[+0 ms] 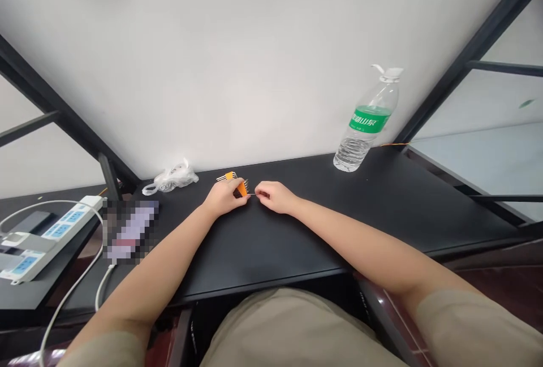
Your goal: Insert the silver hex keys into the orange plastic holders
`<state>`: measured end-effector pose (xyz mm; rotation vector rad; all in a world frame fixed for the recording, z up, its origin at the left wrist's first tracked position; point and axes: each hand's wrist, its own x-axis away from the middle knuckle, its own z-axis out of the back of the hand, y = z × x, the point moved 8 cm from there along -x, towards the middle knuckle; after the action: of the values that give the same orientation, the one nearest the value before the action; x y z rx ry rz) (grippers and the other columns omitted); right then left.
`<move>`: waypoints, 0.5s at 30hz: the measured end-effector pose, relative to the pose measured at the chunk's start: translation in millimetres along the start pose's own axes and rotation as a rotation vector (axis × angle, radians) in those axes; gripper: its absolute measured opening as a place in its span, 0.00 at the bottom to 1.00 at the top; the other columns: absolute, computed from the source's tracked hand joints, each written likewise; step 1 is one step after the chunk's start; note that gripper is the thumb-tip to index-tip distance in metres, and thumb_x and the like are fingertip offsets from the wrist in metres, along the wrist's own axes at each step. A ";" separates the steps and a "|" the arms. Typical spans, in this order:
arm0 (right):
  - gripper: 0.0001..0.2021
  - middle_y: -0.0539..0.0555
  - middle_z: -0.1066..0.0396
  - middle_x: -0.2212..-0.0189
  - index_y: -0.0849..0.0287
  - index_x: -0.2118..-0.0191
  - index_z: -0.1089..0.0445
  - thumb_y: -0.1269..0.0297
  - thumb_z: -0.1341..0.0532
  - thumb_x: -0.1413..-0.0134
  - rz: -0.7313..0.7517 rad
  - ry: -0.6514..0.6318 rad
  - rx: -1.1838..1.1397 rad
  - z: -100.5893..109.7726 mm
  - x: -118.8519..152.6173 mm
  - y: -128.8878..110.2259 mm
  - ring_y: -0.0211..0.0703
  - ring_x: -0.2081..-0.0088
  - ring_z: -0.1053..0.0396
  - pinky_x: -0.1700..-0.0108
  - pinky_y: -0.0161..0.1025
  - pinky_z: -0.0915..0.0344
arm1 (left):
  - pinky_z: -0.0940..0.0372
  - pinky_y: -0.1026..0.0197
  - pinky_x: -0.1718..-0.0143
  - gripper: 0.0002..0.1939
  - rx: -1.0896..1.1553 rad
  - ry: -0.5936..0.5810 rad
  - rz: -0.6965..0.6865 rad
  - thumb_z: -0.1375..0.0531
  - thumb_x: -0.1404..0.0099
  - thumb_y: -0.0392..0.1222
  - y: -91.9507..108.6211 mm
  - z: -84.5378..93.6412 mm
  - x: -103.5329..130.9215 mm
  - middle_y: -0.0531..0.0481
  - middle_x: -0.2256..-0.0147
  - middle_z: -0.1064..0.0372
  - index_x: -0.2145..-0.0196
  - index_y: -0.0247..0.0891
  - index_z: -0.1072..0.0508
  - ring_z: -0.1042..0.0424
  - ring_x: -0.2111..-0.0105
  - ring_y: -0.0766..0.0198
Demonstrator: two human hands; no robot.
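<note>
My left hand (225, 197) is closed around an orange hex key holder (242, 188) just above the black table. Several metal hex keys (221, 178) stick out of it on the left, and more ends show on its right side. A thin hex key (251, 194) spans the small gap between my hands. Its far end is pinched in the fingertips of my right hand (275, 196), which is closed. The fingers hide most of this key.
A large water bottle (365, 121) stands at the back right of the black table (271, 248). Behind my left hand lies a crumpled plastic bag (172, 177). To the left are a blurred-out phone (131, 232) with a white cable and a white power strip (63, 231).
</note>
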<state>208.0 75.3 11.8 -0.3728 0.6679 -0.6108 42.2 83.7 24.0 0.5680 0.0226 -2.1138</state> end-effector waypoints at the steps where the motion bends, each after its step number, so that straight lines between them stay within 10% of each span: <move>1: 0.06 0.51 0.28 0.66 0.57 0.64 0.31 0.74 0.43 0.40 0.004 -0.001 0.000 -0.8 -0.2 0.3 0.40 0.67 0.35 0.62 0.36 0.42 | 0.31 0.57 0.59 0.24 -0.009 -0.003 -0.006 0.34 0.37 0.54 1.0 -0.6 0.0 0.47 0.59 0.21 0.46 0.43 0.26 0.24 0.63 0.57; 15: 0.07 0.51 0.28 0.66 0.57 0.64 0.29 0.75 0.42 0.42 -0.005 0.016 0.004 0.7 1.0 4.5 0.40 0.67 0.35 0.62 0.36 0.40 | 0.31 0.55 0.59 0.25 -0.007 -0.004 -0.024 0.35 0.36 0.55 2.9 -1.9 1.6 0.47 0.59 0.21 0.45 0.43 0.26 0.24 0.62 0.56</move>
<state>210.9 78.2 9.5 -0.3663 0.6809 -0.6198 44.4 81.2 22.2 0.5616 0.0341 -2.1371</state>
